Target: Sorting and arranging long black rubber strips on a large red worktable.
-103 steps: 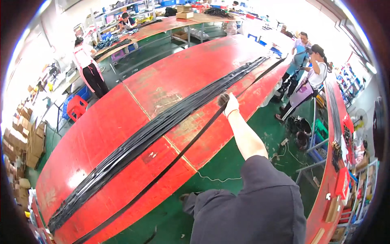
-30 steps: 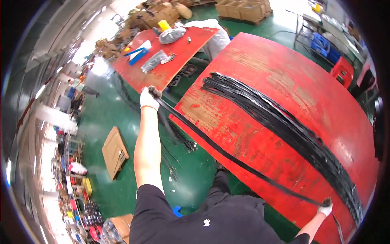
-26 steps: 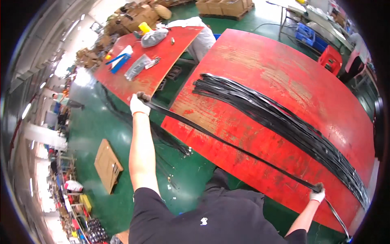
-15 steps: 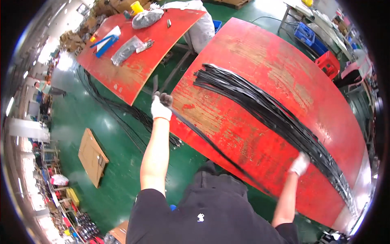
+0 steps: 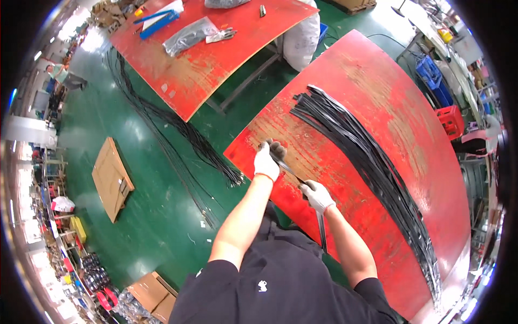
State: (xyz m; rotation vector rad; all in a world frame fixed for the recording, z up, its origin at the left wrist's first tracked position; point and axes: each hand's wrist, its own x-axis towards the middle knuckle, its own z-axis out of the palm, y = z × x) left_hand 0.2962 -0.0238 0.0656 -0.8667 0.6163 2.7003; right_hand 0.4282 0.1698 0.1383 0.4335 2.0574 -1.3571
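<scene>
My left hand (image 5: 267, 161), in a white glove with grey fingertips, is closed on one end of a long black strip (image 5: 290, 171) over the near-left part of the red worktop (image 5: 353, 240). My right hand (image 5: 318, 196), gloved the same way, pinches the strip a short way along. Between the two hands the strip runs straight; below my right hand its tail hangs toward my body. Farther right, a thick bundle of black strips (image 5: 367, 162) lies lengthwise on the worn red surface, apart from both hands.
A second red table (image 5: 199, 70) at the far left bears a plastic bag of dark parts (image 5: 189, 36) and gloves (image 5: 220, 35). Long black cables (image 5: 186, 129) trail over the green floor. A flat cardboard piece (image 5: 111, 178) lies left. A person (image 5: 66, 77) stands in the distance.
My right hand has come from beside the bundle leftward to grip the strip near my left hand. My left hand has moved right, over the worktop. The view has shifted.
</scene>
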